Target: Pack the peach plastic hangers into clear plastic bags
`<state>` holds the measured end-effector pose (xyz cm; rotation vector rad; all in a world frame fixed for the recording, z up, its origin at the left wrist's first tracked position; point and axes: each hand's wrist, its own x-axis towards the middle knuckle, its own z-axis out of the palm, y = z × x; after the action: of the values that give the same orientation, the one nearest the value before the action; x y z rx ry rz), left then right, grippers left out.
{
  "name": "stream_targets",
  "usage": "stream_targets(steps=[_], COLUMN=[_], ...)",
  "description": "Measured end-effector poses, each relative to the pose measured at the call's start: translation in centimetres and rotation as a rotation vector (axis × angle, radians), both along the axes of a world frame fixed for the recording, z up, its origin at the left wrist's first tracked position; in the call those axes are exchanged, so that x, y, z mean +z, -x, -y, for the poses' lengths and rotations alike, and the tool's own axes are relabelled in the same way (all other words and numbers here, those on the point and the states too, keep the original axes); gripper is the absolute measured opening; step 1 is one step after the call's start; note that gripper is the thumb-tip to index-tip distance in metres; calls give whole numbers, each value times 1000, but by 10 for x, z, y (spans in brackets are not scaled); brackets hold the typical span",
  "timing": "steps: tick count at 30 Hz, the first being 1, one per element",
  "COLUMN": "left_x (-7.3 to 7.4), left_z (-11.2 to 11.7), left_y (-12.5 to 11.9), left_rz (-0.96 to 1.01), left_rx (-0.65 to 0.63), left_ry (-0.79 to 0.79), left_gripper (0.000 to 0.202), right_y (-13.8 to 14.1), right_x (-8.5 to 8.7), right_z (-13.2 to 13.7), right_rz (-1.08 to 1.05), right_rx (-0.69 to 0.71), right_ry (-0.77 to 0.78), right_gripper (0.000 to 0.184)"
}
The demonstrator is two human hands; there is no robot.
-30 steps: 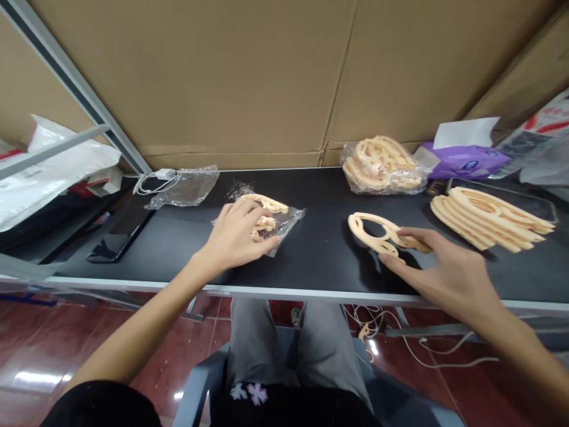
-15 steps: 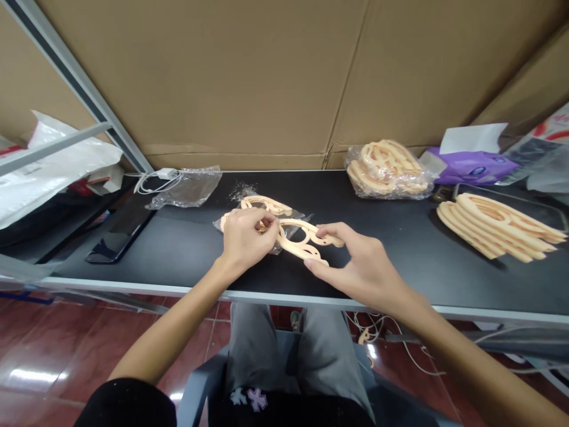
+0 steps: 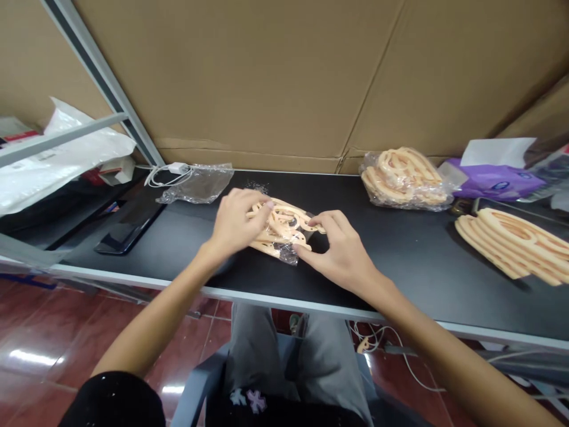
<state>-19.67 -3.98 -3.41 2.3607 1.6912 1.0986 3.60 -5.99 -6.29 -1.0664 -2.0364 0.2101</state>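
Note:
In the head view, pale wood-coloured cut-out pieces (image 3: 282,220) with curved openings lie stacked in front of me on the black table. Clear plastic bag film (image 3: 288,254) shows along their near edge. My left hand (image 3: 240,220) is closed round the left end of the stack, thumb on top and the other fingers partly hidden behind. At the opposite end, my right hand (image 3: 340,249) pinches the tips of the upper piece between thumb and fingers. How far this piece sits inside the film cannot be made out.
To the right stand a filled clear bag of similar pieces (image 3: 404,178), a loose stack of them (image 3: 515,243) and a purple tissue pack (image 3: 498,178). On the left lie a flat clear bag (image 3: 200,182), a white cable (image 3: 166,175) and a dark phone (image 3: 127,231).
The upper piece has moved left from beside the bagged stack to over it, my right hand travelling with it. My left hand has shifted to the stack's left end. The camera view has turned slightly.

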Motion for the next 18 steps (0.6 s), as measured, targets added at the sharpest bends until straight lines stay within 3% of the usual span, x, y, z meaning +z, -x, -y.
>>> stream_targets(steps=[3,6,12,18], left_x=[-6,-19,-25,-26], left_z=[-23,-32,-24,-28], left_y=[27,33,21,25], left_rz=[-25,-3,-10,-27], left_rx=[55,-32,-32,-28], left_ry=[158,335,324,327], left_gripper=[53,58,58,58], right_y=[-5,-1,-5,-41], right_x=[0,1,8,-1], right_z=[-2,-9,-15,-2], right_rz=[-16,-46,69,240], right_rx=[20,54,68,-76], right_ry=[8,-14,-89,37], right_gripper=[29,27,27,36])
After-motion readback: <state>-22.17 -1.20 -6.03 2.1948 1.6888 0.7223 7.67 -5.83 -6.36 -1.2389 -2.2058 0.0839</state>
